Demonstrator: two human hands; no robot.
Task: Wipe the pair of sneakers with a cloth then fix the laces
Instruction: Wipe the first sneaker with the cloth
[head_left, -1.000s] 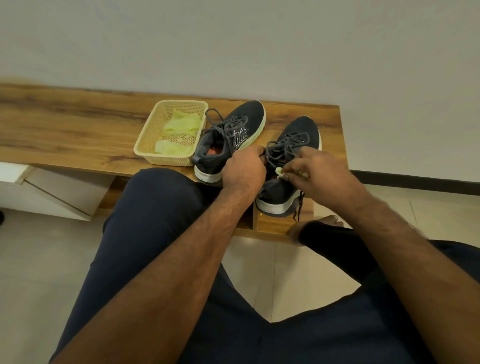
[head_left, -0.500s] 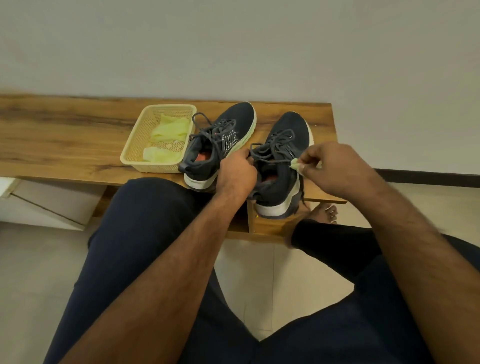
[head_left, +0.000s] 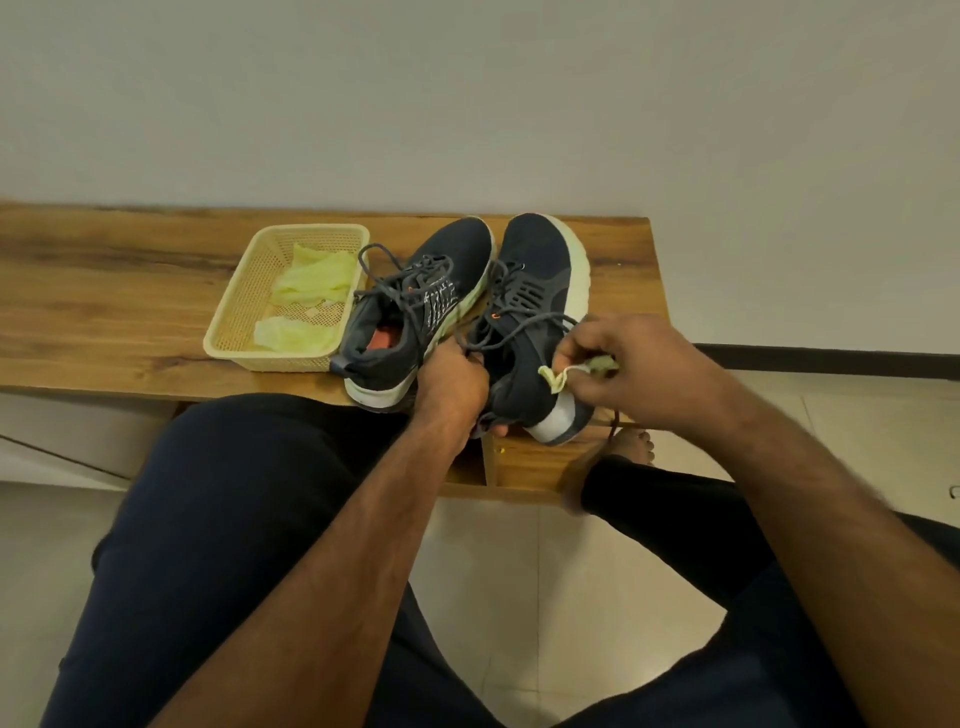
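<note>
Single view only: head-worn wide-angle camera, looks forward and down from seated person's eye level. Own thighs and forearms fill lower half of frame, close. Worktop (head_left: 104, 291) crosses middle band, near, within arm's reach. Bare wall (head_left: 467, 104) fills upper third. Floor tiles (head_left: 571, 571) at bottom centre.

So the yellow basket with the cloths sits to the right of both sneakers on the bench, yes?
Not quite. The head view shows the yellow basket with the cloths to the left of both sneakers on the bench, beside the left one.
</note>
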